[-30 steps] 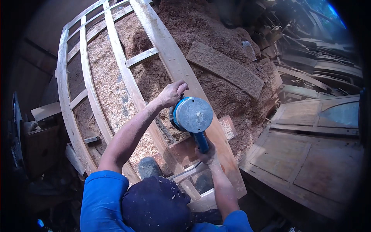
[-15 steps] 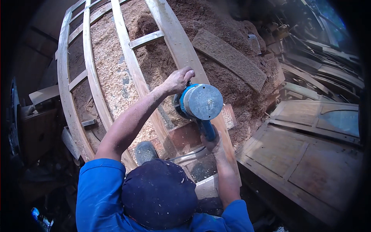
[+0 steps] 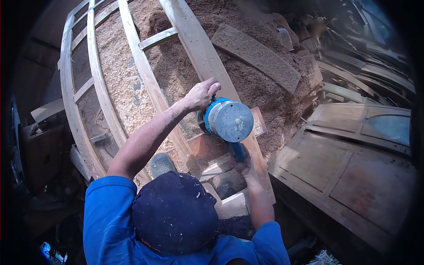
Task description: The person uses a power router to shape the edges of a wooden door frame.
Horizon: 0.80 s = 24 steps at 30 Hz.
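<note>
My left hand (image 3: 203,93) is wrapped round a small front grip on a blue hand-held power tool (image 3: 234,121) topped by a round grey metal cap. At the tool's near end, my right hand (image 3: 244,163) is closed round its blue rear handle. The tool rests over a broad, pale wooden plank (image 3: 194,37), the rightmost member of a long door-like frame. Its underside is hidden by the cap and body. A cord (image 3: 207,175) shows left of the right hand.
Wood shavings (image 3: 115,57) cover the ground inside and beyond the frame. A loose dusty board (image 3: 260,55) lies on the shavings to the right. Panelled wooden doors (image 3: 327,172) lie at the right, below stacked timber (image 3: 353,84). A grey shoe (image 3: 162,165) stands within the frame.
The tool, with both hands still on it, has come slightly nearer along the plank. The frame and surroundings have shifted a little up and left in the picture.
</note>
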Each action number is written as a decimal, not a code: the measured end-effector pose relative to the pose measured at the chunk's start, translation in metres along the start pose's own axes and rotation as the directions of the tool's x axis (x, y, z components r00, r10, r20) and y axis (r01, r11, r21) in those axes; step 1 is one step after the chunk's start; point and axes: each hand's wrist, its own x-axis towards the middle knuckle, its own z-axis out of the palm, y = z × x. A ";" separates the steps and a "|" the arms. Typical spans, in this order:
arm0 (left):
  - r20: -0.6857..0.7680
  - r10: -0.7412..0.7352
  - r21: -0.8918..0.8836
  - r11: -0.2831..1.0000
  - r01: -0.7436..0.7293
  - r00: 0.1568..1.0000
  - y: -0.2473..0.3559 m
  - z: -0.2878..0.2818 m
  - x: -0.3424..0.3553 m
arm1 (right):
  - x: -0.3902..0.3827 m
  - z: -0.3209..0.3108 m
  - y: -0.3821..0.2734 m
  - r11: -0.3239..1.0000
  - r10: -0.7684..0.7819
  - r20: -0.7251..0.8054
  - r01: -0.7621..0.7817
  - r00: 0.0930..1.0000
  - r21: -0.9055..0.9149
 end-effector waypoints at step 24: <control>0.144 0.112 0.003 0.994 -0.114 0.983 0.013 0.050 -0.029 | -0.072 -0.006 0.029 1.000 0.010 -0.073 -0.008 0.997 0.020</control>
